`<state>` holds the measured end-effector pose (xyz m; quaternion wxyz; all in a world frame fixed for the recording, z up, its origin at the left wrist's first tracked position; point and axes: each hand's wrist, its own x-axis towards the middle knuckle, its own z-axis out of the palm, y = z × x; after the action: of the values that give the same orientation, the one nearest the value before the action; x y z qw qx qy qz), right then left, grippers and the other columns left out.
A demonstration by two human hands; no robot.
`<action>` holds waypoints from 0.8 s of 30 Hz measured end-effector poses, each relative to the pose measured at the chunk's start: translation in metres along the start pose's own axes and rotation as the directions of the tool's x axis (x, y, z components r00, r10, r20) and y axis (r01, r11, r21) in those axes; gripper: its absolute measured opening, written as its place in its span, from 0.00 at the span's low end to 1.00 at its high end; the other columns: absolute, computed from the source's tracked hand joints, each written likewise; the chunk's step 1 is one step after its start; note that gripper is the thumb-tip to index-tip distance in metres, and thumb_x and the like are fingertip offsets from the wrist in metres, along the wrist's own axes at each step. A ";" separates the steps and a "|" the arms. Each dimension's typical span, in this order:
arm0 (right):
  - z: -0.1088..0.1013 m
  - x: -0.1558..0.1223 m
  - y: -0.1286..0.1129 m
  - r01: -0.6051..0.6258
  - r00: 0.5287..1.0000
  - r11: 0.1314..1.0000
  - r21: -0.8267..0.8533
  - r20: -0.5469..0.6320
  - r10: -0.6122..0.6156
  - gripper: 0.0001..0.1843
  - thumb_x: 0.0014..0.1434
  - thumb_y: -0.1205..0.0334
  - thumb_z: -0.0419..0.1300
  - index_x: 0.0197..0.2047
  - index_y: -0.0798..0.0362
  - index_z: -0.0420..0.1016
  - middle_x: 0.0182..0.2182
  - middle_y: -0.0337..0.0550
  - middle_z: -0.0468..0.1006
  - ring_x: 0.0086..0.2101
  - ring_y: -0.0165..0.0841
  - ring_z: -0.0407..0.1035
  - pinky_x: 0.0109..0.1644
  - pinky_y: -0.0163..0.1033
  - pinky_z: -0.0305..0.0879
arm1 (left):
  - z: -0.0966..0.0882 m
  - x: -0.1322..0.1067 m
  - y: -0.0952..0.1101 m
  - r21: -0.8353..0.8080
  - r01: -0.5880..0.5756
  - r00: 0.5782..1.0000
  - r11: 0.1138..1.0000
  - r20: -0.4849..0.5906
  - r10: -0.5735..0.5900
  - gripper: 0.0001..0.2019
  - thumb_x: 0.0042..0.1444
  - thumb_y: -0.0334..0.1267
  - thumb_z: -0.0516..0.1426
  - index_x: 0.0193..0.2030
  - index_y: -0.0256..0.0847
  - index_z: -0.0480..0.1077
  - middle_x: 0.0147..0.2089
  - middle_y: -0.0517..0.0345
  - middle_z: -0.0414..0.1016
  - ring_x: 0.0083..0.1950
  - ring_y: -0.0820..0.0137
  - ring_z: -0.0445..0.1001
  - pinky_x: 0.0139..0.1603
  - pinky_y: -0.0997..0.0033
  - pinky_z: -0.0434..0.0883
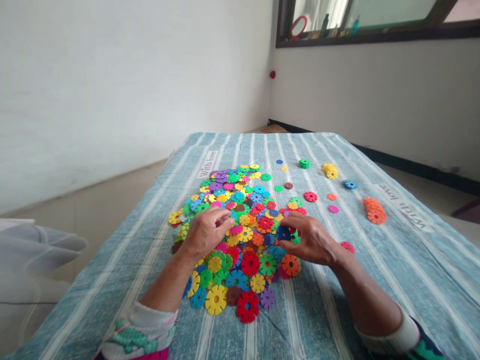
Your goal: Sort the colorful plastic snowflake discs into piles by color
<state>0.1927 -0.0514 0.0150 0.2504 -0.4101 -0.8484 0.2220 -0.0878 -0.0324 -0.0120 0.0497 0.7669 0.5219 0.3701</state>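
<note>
A broad heap of colourful notched plastic discs point(250, 263), snowflake-like with holes in the middle, lies on the striped cloth. Over the heap's left side, my left hand point(207, 231) has its thumb and fingers drawn together; whatever may be between the tips is too small to make out. At the right edge of the heap, my right hand point(313, 239) curls its thumb and fingers around a dark blue disc point(283, 233). A green disc point(296, 237) shows just behind that grip, partly covered by the fingers.
To the right are grouped discs: an orange row point(374, 210), a yellow stack point(330, 171), a green stack point(304, 163), blue discs point(350, 184) and red discs point(310, 196). Single discs lie scattered between. The blue-and-white striped cloth point(123, 280) covers the table, with walls beyond.
</note>
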 end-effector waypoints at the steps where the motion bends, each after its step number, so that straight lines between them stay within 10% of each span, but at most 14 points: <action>1: -0.002 0.000 0.005 -0.025 0.999 1.000 0.008 -0.044 0.026 0.04 0.50 0.65 0.60 0.33 0.54 0.72 0.30 0.39 0.69 0.30 0.29 0.63 0.35 0.36 0.58 | 0.000 0.000 0.001 0.011 -0.015 1.000 1.000 0.000 0.015 0.08 0.55 0.40 0.57 0.35 0.37 0.75 0.30 0.58 0.75 0.28 0.73 0.72 0.31 0.76 0.70; 12: -0.003 0.002 0.019 -0.131 0.988 0.991 -0.034 -0.082 0.127 0.07 0.49 0.65 0.61 0.35 0.55 0.72 0.28 0.36 0.66 0.28 0.28 0.60 0.33 0.35 0.55 | 0.009 -0.006 0.044 -0.066 -0.415 0.894 0.907 0.153 0.421 0.05 0.57 0.35 0.58 0.39 0.39 0.75 0.47 0.52 0.77 0.49 0.64 0.73 0.52 0.62 0.70; 24: 0.001 0.001 0.015 -0.076 0.994 0.997 -0.018 -0.086 0.074 0.03 0.49 0.66 0.60 0.30 0.55 0.70 0.27 0.36 0.65 0.28 0.27 0.60 0.32 0.35 0.54 | 0.014 -0.015 0.059 -0.111 -0.433 0.768 0.895 0.474 0.430 0.14 0.46 0.42 0.67 0.40 0.40 0.77 0.61 0.43 0.68 0.66 0.48 0.59 0.63 0.43 0.59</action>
<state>0.2003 -0.0426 0.0056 0.2734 -0.4532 -0.8234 0.2046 -0.0366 -0.0674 -0.0029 0.0912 0.9340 0.3033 0.1654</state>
